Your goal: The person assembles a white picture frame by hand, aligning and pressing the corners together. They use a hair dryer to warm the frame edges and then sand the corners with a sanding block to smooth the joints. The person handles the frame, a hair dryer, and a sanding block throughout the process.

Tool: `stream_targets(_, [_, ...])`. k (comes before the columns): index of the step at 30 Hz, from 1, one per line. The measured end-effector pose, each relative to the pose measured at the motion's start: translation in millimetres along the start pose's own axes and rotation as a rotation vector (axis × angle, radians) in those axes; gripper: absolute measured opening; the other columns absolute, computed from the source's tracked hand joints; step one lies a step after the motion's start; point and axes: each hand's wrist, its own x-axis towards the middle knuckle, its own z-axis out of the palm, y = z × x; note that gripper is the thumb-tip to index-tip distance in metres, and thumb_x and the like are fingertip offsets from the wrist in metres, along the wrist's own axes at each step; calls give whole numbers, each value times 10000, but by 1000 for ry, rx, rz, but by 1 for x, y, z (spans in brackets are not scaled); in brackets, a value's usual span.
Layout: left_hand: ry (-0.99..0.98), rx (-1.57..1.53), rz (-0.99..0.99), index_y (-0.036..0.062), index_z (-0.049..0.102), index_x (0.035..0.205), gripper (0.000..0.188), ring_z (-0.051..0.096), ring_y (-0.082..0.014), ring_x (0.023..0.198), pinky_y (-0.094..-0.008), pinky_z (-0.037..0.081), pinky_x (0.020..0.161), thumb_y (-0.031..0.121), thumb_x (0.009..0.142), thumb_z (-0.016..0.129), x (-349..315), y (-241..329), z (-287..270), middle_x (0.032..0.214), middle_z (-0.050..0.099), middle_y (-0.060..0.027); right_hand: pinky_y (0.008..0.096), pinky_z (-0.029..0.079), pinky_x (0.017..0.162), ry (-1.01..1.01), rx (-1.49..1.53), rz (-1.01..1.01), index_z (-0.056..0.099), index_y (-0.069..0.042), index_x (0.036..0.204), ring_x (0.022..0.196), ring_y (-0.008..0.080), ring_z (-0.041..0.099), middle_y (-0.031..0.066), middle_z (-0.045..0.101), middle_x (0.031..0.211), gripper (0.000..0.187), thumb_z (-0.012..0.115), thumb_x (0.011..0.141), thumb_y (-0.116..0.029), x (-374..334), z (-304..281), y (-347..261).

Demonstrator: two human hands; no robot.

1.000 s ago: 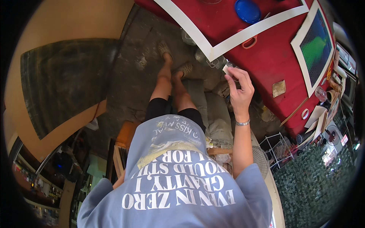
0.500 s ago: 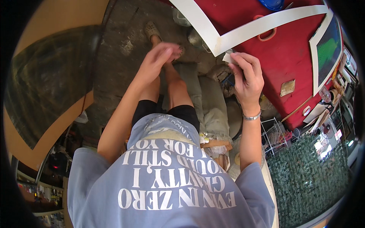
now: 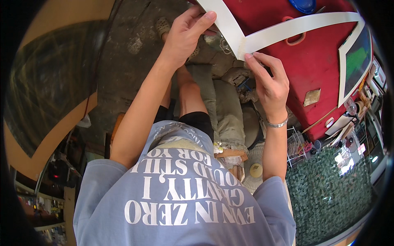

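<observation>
A white mat-like frame (image 3: 299, 28) with a V-shaped corner lies over a red surface, and a pale patch resembling tape (image 3: 242, 44) shows at that corner. My left hand (image 3: 185, 37) is closed on the frame's upper left strip, thumb on top and fingers partly hidden by the strip. My right hand (image 3: 271, 84), with a metal watch band on its wrist, has its fingertips closed at the corner's point. Whether the small white piece is still between those fingertips cannot be seen.
Scissors-like red handles (image 3: 296, 39) and a blue dish (image 3: 303, 5) lie on the red surface (image 3: 301, 74). A white-edged dark picture (image 3: 356, 61) is at right. Below are a wire rack (image 3: 296, 145), a fan (image 3: 255, 168) and a green textured panel (image 3: 328, 201). A large brown board (image 3: 53, 82) stands left.
My left hand has moved up and right from above my legs and taken hold of the frame. My right hand has brought its fingertips to the corner; its small white piece no longer shows.
</observation>
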Motion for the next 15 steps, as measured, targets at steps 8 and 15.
stream_targets(8, [16, 24, 22, 15, 654, 1269, 359, 679, -166, 1076, -358, 554, 944, 307, 1071, 588, -1, 0, 2, 1162, 716, -71, 382, 559, 756, -33, 4, -60, 756, -77, 1184, 902, 283, 663, 107, 672, 1036, 513, 676, 700, 72, 2, -4, 2])
stream_targets(15, [18, 2, 23, 15, 659, 1276, 356, 677, -161, 1073, -357, 552, 939, 297, 1067, 597, 1, -2, 1, 1159, 719, -67, 384, 548, 732, -122, -78, -64, 739, -60, 1202, 890, 276, 647, 95, 634, 1023, 491, 672, 726, 43, 9, -9, -4])
